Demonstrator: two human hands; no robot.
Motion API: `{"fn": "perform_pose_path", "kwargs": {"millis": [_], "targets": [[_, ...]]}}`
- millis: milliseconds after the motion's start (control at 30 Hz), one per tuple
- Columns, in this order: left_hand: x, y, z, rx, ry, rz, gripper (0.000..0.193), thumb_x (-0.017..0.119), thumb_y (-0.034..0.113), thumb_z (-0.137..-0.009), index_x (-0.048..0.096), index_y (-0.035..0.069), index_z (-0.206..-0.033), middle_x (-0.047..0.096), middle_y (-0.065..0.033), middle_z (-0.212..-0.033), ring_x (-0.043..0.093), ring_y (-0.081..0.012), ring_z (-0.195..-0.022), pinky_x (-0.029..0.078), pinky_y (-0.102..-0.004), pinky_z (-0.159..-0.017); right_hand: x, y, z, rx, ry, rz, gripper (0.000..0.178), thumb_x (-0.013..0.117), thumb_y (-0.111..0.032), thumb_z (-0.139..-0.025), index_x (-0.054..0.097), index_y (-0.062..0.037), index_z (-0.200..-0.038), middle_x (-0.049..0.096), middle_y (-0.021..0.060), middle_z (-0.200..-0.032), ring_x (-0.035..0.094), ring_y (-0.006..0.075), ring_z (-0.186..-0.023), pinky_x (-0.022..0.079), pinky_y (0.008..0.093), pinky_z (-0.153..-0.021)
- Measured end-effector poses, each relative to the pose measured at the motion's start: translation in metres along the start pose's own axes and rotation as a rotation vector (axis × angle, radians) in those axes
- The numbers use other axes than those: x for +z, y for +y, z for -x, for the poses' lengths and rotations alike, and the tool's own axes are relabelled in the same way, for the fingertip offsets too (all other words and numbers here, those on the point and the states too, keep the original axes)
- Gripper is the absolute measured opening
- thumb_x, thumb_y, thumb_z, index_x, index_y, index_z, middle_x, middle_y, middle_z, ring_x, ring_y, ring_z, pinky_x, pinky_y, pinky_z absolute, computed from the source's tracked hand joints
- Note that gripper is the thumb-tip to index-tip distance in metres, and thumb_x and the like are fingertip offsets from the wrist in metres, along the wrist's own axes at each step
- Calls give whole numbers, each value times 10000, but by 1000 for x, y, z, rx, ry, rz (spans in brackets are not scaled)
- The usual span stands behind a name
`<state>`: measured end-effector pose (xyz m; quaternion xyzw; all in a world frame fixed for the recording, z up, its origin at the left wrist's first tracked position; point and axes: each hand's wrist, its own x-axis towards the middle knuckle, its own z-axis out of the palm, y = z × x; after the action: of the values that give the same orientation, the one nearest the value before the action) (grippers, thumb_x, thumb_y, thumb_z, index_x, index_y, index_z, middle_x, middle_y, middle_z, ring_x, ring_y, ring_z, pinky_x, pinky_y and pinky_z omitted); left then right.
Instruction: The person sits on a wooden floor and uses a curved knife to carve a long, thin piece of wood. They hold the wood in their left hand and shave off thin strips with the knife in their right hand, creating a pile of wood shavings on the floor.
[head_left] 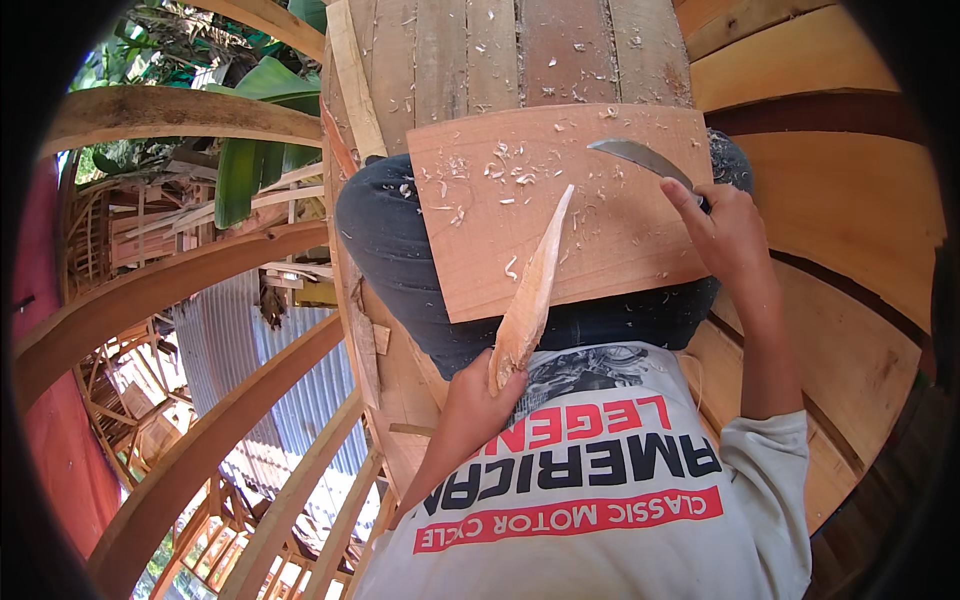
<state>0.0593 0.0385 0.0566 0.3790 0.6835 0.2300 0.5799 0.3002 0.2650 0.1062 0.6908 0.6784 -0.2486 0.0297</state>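
Note:
My left hand is closed around the thick lower end of a pale, tapered piece of wood. Its pointed tip slants up and slightly right, over a flat wooden board that lies across my lap. In my right hand is a knife, gripped by its dark handle, which the fingers mostly hide. The curved knife blade points left above the board's upper right part, apart from the wood piece. Curled wood shavings are scattered on the board, mostly at its upper left.
Beyond the board runs a plank surface strewn with shavings. Curved wooden slats form an open railing on my left, with corrugated metal sheets below. Wide wooden boards line the right side. A loose wood strip lies at the far left.

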Motion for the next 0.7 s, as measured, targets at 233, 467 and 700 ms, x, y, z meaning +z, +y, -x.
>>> {"fn": "perform_pose_path", "kwargs": {"millis": [233, 467, 700], "targets": [[-20, 14, 5, -215, -267, 394, 210, 524, 256, -967, 545, 48, -964, 463, 45, -580, 397, -28, -482, 316, -192, -441, 38, 12, 16, -93, -45, -540, 542, 618, -468, -886, 661, 62, -784, 540, 169, -549, 531, 214, -514, 421, 362, -534], [-25, 54, -21, -60, -276, 435, 293, 492, 326, -979, 486, 69, -839, 439, 26, -546, 422, -70, -430, 350, -220, -414, 47, 10, 16, -172, -256, -989, 483, 602, -383, -936, 602, 35, -694, 473, -7, -522, 402, 71, -516, 328, 290, -470], [-14, 98, -56, 95, -329, 372, 321, 482, 361, -977, 458, 85, -815, 444, 9, -556, 430, -81, -434, 358, -223, -414, 42, 10, 8, -40, -519, -1252, 372, 574, -349, -962, 585, -50, -742, 456, -38, -536, 418, 43, -441, 315, 237, -400]]}}
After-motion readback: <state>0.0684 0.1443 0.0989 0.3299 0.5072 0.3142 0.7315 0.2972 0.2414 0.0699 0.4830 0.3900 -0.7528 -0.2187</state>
